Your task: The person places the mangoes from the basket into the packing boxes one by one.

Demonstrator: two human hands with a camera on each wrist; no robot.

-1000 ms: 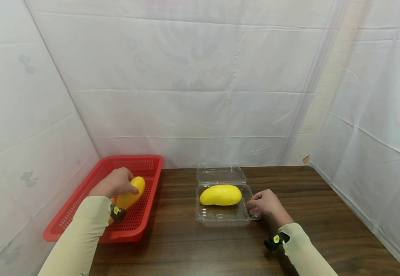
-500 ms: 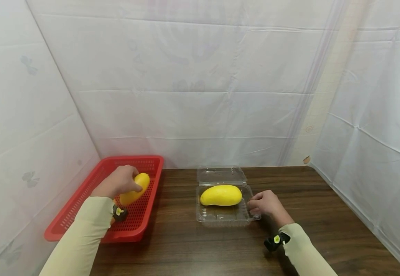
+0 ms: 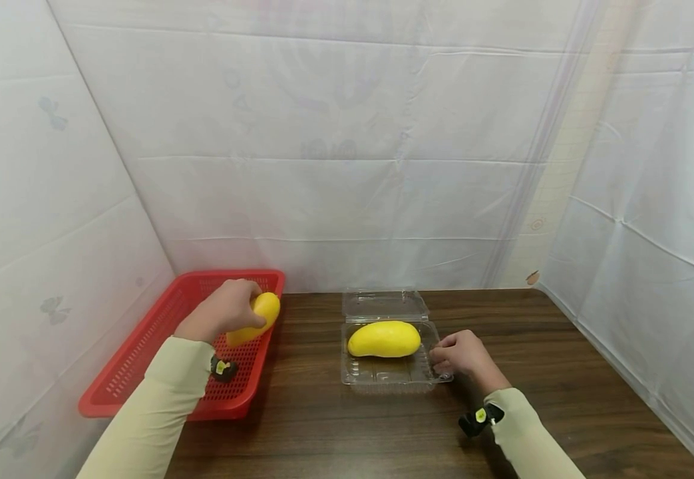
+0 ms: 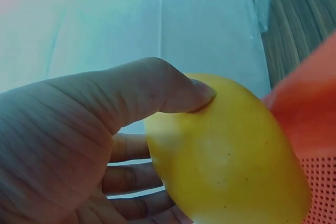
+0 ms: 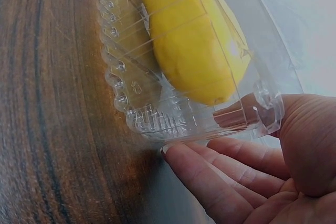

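My left hand (image 3: 225, 310) grips a yellow mango (image 3: 267, 309) over the right side of the red basket (image 3: 128, 362). In the left wrist view the thumb (image 4: 181, 92) presses on the mango's upper face, with the other fingers behind it. A second yellow mango (image 3: 384, 338) lies lengthwise in the base of a clear plastic clamshell box (image 3: 385, 376). At the right side of that box, my right hand (image 3: 465, 356) pinches the wall. The right wrist view shows the thumb over the rim and the fingers (image 5: 197, 179) outside, below the wall.
The box's clear lid (image 3: 382, 304) is folded back toward the rear wall. Everything stands on a dark wooden table (image 3: 317, 432). White sheeting (image 3: 347, 199) hangs at the back and both sides, close behind the basket.
My left hand has moved up and to the right with its mango, from inside the basket toward its right rim. The right hand and the box have stayed put.
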